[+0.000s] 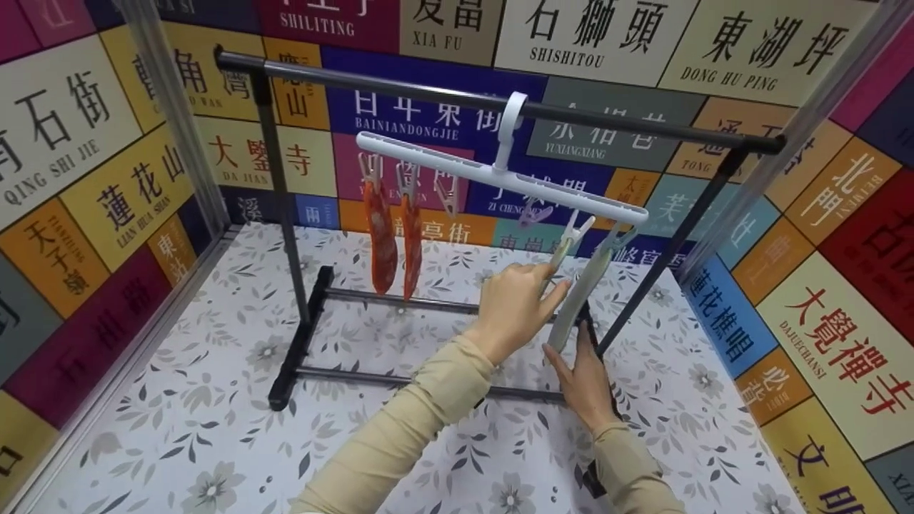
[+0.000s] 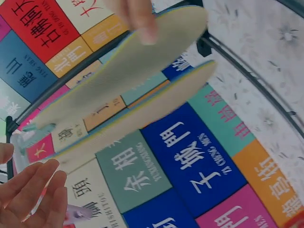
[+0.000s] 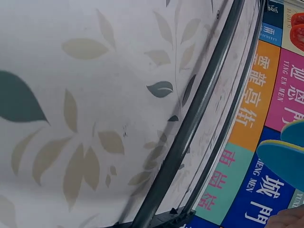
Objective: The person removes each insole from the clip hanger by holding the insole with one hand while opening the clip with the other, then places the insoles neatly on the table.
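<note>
On the right half of a white clip hanger (image 1: 571, 193) hang two pale insoles (image 1: 582, 296), which show blue undersides (image 3: 285, 161) in the right wrist view. My left hand (image 1: 518, 307) is raised in front of the nearer insole. In the left wrist view the fingers of my left hand (image 2: 35, 194) are parted from the thumb, fingertips close to that insole's clipped end. My right hand (image 1: 585, 378) is at the low end of the other insole with fingers extended; in the left wrist view a fingertip rests on its face (image 2: 175, 31).
The hanger hooks over the top bar (image 1: 400, 89) of a black metal rack. Two orange insoles (image 1: 382, 243) hang from its left clips. A spare clip (image 1: 446, 194) dangles mid-hanger. Below is a flower-patterned tabletop (image 1: 214, 428); colourful sign-printed walls (image 1: 821, 335) enclose it.
</note>
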Motion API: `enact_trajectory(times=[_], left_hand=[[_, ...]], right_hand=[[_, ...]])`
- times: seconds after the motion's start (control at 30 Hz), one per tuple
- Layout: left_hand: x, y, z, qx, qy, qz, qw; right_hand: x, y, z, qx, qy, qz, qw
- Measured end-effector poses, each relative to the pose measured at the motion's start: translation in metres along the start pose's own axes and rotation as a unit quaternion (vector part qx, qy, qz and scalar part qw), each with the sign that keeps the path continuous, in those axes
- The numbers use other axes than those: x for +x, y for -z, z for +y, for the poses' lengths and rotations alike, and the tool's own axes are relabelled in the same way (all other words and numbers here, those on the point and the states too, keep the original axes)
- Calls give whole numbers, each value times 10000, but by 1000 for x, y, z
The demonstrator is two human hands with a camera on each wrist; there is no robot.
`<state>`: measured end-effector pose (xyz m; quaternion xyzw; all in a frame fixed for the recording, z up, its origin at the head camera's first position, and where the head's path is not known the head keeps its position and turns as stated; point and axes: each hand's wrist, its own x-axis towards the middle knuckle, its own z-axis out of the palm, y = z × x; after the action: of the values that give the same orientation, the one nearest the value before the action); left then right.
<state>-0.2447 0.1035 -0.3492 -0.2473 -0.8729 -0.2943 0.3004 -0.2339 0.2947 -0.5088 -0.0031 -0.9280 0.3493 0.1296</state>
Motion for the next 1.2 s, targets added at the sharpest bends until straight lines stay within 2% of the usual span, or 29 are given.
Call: enact_trajectory(times=[0.2,0.37,0.6,0.93,1.03,1.2], left_hand=[[18,0,17,-67,-63,-123,9999],[29,-2,24,-75,-62,-344,9994],[50,-12,38,5,-77,-619,9981],[71,-31,50,89,264,-1021,9944],[73,-35,49,15,341,-991,9945],[72,-42,47,-24,283,-697,9972]], right_hand=[[-1,-12,1,-27,254,629,9977],[-2,-23,0,-103,385,904,9951],[-4,-21,6,-272,484,1255,9905],[-9,-23,9,-445,531,1684,9833],[-12,-24,10,-488,476,1733,9825],[-20,-24,12,-389,392,1672,9844]])
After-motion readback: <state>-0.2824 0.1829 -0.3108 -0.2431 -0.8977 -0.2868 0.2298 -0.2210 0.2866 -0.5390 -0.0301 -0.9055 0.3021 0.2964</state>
